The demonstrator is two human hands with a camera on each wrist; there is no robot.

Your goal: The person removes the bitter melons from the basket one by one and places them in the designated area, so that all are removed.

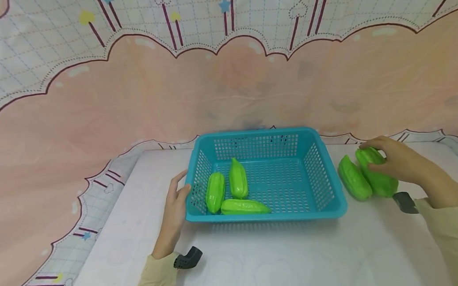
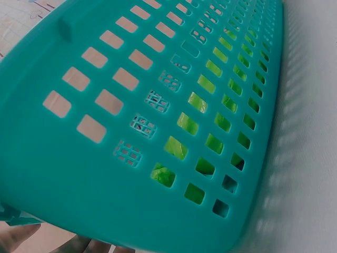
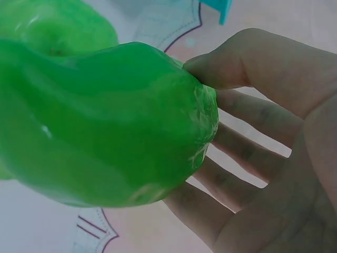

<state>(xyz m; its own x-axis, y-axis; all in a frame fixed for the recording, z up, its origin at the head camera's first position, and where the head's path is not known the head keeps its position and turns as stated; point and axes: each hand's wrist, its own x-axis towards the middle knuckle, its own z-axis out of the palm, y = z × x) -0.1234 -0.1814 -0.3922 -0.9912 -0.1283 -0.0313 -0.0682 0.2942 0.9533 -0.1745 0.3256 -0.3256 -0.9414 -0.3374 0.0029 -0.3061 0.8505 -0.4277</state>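
A turquoise plastic basket (image 1: 266, 218) stands on the table, with three green bitter melons inside: one at the left (image 1: 215, 192), one upright beside it (image 1: 238, 180), one lying along the front (image 1: 244, 206). My left hand (image 1: 172, 209) touches the basket's left rim from outside, thumb spread from the fingers. In the left wrist view its fingers show only partly beyond the basket wall (image 2: 131, 211). Right of the basket, my right hand (image 1: 401, 159) holds a bitter melon (image 3: 116, 126) between thumb and fingers. Another bitter melon (image 1: 354, 179) lies close on its left.
A white table (image 1: 261, 265) carries the basket and melons. Behind it hangs a peach and white patterned cloth (image 1: 209, 91), also showing along the table's sides. A black wrist device (image 1: 188, 258) sits by my left cuff, another (image 1: 406, 203) by my right.
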